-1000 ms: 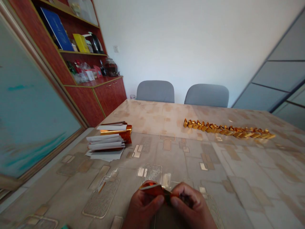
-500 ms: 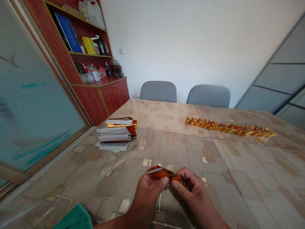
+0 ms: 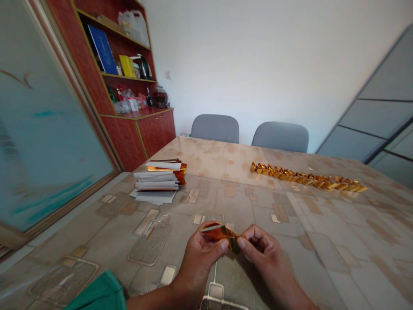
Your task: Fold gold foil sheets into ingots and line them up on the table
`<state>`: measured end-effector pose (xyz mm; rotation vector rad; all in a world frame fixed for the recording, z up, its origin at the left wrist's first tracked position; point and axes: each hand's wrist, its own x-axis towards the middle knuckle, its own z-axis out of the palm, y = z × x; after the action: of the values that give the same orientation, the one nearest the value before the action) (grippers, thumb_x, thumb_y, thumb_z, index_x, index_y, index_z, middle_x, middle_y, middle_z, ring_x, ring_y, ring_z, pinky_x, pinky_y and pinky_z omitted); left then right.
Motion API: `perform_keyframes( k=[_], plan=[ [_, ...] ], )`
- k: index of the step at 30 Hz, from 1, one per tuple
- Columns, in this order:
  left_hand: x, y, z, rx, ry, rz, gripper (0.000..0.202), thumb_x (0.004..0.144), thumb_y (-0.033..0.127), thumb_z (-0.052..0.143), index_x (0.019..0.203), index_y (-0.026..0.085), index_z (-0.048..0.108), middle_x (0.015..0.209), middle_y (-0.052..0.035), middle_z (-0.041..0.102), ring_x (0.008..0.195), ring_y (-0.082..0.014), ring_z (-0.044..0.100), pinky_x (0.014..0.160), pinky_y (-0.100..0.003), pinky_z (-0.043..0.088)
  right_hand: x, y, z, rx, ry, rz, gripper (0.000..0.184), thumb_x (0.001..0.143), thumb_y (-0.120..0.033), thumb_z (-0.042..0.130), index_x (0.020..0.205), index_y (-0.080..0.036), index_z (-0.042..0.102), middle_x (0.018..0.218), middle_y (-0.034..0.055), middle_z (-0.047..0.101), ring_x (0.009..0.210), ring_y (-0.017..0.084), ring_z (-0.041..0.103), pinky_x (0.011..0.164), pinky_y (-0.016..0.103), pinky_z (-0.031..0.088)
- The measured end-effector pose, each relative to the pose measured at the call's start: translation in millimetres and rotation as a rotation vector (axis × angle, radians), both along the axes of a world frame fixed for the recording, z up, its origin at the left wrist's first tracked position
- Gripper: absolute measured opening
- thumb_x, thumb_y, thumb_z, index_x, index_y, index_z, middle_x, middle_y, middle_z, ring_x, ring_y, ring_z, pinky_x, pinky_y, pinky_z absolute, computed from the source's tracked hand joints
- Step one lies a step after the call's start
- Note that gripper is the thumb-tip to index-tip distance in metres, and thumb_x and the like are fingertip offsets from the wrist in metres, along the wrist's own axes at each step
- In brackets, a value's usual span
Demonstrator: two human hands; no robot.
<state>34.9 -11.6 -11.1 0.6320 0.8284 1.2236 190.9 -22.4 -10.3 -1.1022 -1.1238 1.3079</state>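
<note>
A partly folded sheet of gold foil paper (image 3: 215, 232) is held above the near part of the table, between both hands. My left hand (image 3: 201, 254) grips its left part, thumb in front and fingers behind. My right hand (image 3: 263, 247) pinches its right end between thumb and fingers. A pale strip of the paper's back shows along the upper left edge. A stack of folded foil paper (image 3: 156, 183), mostly white side up, lies beyond my left hand. Farther right, a long row of folded gold pieces (image 3: 303, 177) stretches across the table.
A patterned cover lies over the table (image 3: 232, 198). Two grey chairs (image 3: 215, 128) stand at its far side. A red cabinet (image 3: 138, 133) with shelves of bottles and a kettle is at the back left, beside a frosted glass door (image 3: 54, 137).
My right hand has shifted slightly right along the foil paper, and its fingers pinch nearer the end. The foil's right part now angles downward. The view has tilted a little.
</note>
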Motion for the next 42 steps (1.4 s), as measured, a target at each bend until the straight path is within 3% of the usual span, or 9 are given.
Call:
perform_keyframes(
  k=[8, 14, 20, 23, 27, 31, 34, 37, 42],
  plan=[
    [1.0, 2.4, 0.3, -0.016, 0.017, 0.043, 0.049, 0.054, 0.031, 0.096, 0.091, 0.016, 0.067, 0.084, -0.0029, 0.072, 0.077, -0.0166, 0.066, 0.071, -0.025, 0.051, -3.5, -1.2, 8.0, 0.002, -0.041, 0.038, 0.042, 0.075, -0.057, 0.077, 0.073, -0.021, 0.057, 0.064, -0.0035, 0.052, 0.059, 0.013, 0.044, 0.056, 0.025, 0.036],
    [1.2, -0.7, -1.6, -0.020, -0.046, -0.001, 0.047, 0.056, 0.026, 0.095, 0.092, 0.016, 0.067, 0.090, -0.0049, 0.073, 0.089, -0.0220, 0.070, 0.084, -0.032, 0.053, -13.7, -1.0, 9.2, -0.006, -0.121, 0.028, 0.032, 0.070, -0.041, 0.080, 0.072, -0.024, 0.053, 0.063, -0.0056, 0.048, 0.057, 0.013, 0.041, 0.052, 0.025, 0.033],
    [1.3, -0.9, -2.5, -0.027, -0.015, -0.010, 0.048, 0.058, 0.029, 0.094, 0.094, 0.016, 0.065, 0.091, -0.0064, 0.074, 0.087, -0.0213, 0.069, 0.081, -0.030, 0.052, -12.0, -2.9, 6.1, -0.002, 0.010, 0.071, 0.032, 0.074, -0.043, 0.080, 0.073, -0.022, 0.056, 0.063, -0.0051, 0.051, 0.056, 0.012, 0.041, 0.052, 0.024, 0.032],
    [0.1, 2.4, -2.0, 0.026, 0.039, -0.055, 0.043, 0.066, 0.032, 0.089, 0.098, 0.017, 0.065, 0.093, -0.0070, 0.072, 0.086, -0.0210, 0.068, 0.077, -0.030, 0.052, -7.5, -1.5, 2.6, -0.037, 0.108, 0.067, 0.035, 0.074, -0.045, 0.082, 0.074, -0.021, 0.057, 0.066, -0.0033, 0.056, 0.058, 0.012, 0.044, 0.054, 0.023, 0.033],
    [-9.0, 11.0, 5.9, 0.339, 0.353, 0.015, 0.024, 0.079, 0.024, 0.076, 0.101, 0.021, 0.066, 0.096, -0.0064, 0.070, 0.091, -0.0223, 0.066, 0.078, -0.030, 0.051, 0.1, 2.2, 2.6, -0.134, 0.216, -0.016, 0.037, 0.069, -0.042, 0.088, 0.078, -0.020, 0.060, 0.065, -0.0033, 0.058, 0.058, 0.012, 0.045, 0.055, 0.023, 0.033],
    [-21.4, 15.4, 17.9, 0.964, 0.925, 0.223, 0.018, 0.083, 0.009, 0.067, 0.090, 0.024, 0.073, 0.097, -0.0054, 0.067, 0.093, -0.0210, 0.062, 0.083, -0.030, 0.047, 3.1, 1.3, 5.0, -0.157, 0.254, -0.051, 0.039, 0.066, -0.040, 0.090, 0.073, -0.020, 0.057, 0.062, -0.0048, 0.055, 0.057, 0.011, 0.043, 0.055, 0.022, 0.032],
    [-24.4, 13.1, 22.7, 1.301, 1.164, 0.362, 0.018, 0.090, 0.011, 0.062, 0.097, 0.024, 0.073, 0.096, -0.0044, 0.068, 0.089, -0.0190, 0.060, 0.081, -0.030, 0.044, 1.8, -1.4, 4.4, -0.174, 0.274, -0.020, 0.041, 0.065, -0.040, 0.091, 0.074, -0.019, 0.058, 0.063, -0.0052, 0.053, 0.057, 0.010, 0.041, 0.055, 0.022, 0.031],
    [-22.5, 11.1, 23.1, 1.444, 1.310, 0.312, 0.012, 0.096, 0.020, 0.062, 0.103, 0.022, 0.072, 0.093, -0.0025, 0.071, 0.084, -0.0172, 0.060, 0.079, -0.031, 0.040, -0.4, -4.1, 2.8, -0.174, 0.252, -0.001, 0.040, 0.068, -0.040, 0.090, 0.080, -0.018, 0.060, 0.068, -0.0039, 0.056, 0.060, 0.010, 0.045, 0.057, 0.022, 0.034],
    [-20.3, 14.4, 23.0, 1.562, 1.356, 0.273, 0.019, 0.100, 0.020, 0.055, 0.089, 0.018, 0.069, 0.077, -0.0012, 0.071, 0.076, -0.0165, 0.058, 0.072, -0.033, 0.037, -4.0, -7.1, 4.0, -0.178, 0.302, 0.054, 0.049, 0.066, -0.039, 0.092, 0.101, -0.021, 0.061, 0.068, -0.0050, 0.058, 0.059, 0.010, 0.046, 0.057, 0.022, 0.032]
  ],
)
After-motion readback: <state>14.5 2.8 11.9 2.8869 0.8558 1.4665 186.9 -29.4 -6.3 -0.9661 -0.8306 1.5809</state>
